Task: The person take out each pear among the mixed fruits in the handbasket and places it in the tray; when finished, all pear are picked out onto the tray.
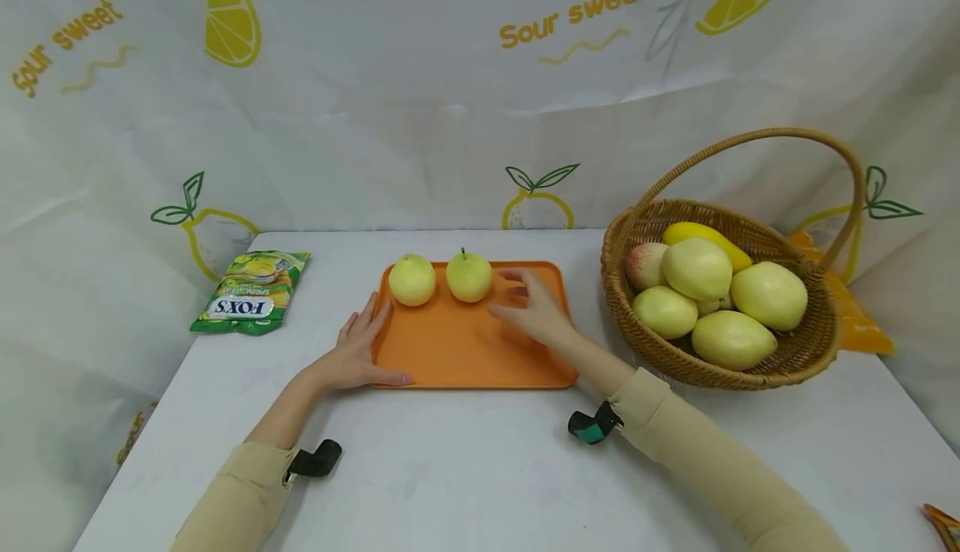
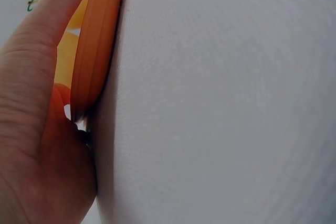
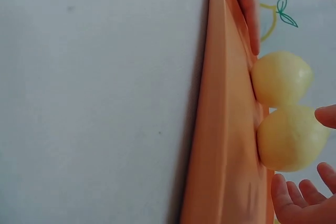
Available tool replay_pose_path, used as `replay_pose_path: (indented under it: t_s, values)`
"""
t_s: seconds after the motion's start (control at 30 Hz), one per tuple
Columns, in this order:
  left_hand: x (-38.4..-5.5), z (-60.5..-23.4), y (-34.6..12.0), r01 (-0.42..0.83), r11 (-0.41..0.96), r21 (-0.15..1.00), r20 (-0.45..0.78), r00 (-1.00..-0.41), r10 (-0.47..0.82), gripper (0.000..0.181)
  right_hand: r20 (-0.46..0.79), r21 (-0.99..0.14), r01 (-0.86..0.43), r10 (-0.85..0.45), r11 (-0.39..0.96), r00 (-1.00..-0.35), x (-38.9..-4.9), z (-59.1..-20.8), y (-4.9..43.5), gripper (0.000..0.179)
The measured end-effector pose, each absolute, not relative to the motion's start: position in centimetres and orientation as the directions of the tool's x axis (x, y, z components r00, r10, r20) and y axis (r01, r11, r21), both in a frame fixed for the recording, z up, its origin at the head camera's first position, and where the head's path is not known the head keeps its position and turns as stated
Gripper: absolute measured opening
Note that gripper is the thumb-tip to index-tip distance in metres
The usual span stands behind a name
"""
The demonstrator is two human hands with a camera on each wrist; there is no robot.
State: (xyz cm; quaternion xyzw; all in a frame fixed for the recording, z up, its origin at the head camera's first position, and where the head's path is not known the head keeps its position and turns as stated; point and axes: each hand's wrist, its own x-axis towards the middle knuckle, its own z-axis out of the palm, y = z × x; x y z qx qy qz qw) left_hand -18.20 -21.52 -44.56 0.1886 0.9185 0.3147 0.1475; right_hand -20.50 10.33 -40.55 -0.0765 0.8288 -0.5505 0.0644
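Note:
Two round yellow-green pears sit side by side along the far edge of an orange tray (image 1: 465,352): a left pear (image 1: 412,280) and a right pear (image 1: 469,277) with a dark stem. My left hand (image 1: 356,356) spans the tray's near left corner, its straight fingers along the left side and its thumb at the near rim. In the left wrist view the thumb (image 2: 31,61) lies against the tray's outer wall (image 2: 97,45). Over the tray's right part, my right hand (image 1: 536,310) is beside the right pear, thumb and fingers spread apart and holding nothing.
A wicker basket (image 1: 615,285) with a tall handle stands at the right, filled with several fruits. Behind it lies an orange packet (image 1: 858,318). A green candy bag (image 1: 255,293) lies at the left. Another orange packet (image 1: 941,523) shows at the near right edge.

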Motion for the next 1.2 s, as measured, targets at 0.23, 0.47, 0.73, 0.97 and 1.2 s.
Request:
replay_pose_path:
  t_s: [0.23,0.47,0.73,0.97,1.2]
  values:
    - [-18.2,-44.5,-21.5,0.261,0.729,0.633,-0.143,-0.886,0.441,0.127,-0.009,-0.932,-0.088,-0.266,0.352,-0.964,-18.7,-39.8,11.7,0.061]
    - [-18.1,-44.3,-21.5,0.259,0.723,0.641,-0.143,-0.884,0.444,0.125,-0.02,-0.93,-0.104,-0.331,0.352,-0.943,-17.0,-39.1,12.9,0.057]
    - [-18.2,-44.3,-21.4,0.244,0.731,0.637,-0.162,-0.885,0.437,0.127,-0.059,-0.919,-0.098,-0.378,0.382,-0.924,-15.1,-37.7,14.4,0.057]
    - [-18.0,-44.1,-21.4,0.244,0.73,0.638,-0.161,-0.885,0.437,0.126,-0.064,-0.915,-0.116,-0.423,0.387,-0.904,-13.7,-36.1,15.6,0.057]
    - [-18.0,-44.1,-21.3,0.249,0.724,0.643,-0.157,-0.883,0.443,0.126,-0.048,-0.916,-0.138,-0.446,0.377,-0.894,-12.7,-34.7,16.7,0.056]
